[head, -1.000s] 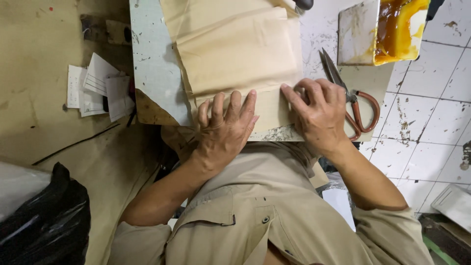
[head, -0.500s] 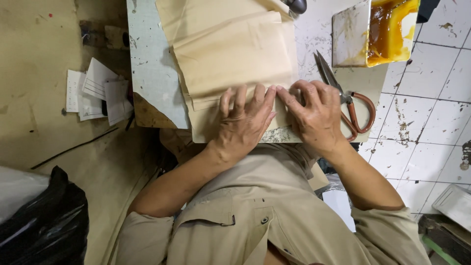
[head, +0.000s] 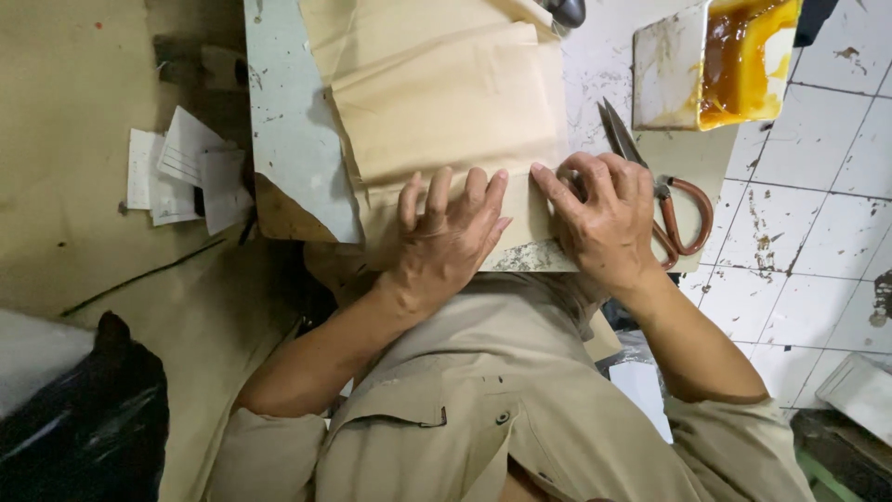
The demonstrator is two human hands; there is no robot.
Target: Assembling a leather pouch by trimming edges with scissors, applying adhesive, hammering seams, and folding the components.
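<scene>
Left hand (head: 446, 232) flat and open, right hand (head: 604, 218) with fingers curled, both pressing the folded tan paper (head: 446, 112) at the near edge of the worn board (head: 283, 121); uneven pressure could skew the fold, and the scissors (head: 664, 200) beside the right hand might be knocked.

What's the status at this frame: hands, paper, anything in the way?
Left hand flat on the folded brown paper, fingers spread. Right hand pressing the paper's near right edge. Scissors beside the right hand; glue tray farther off, apart from the paper.
</scene>
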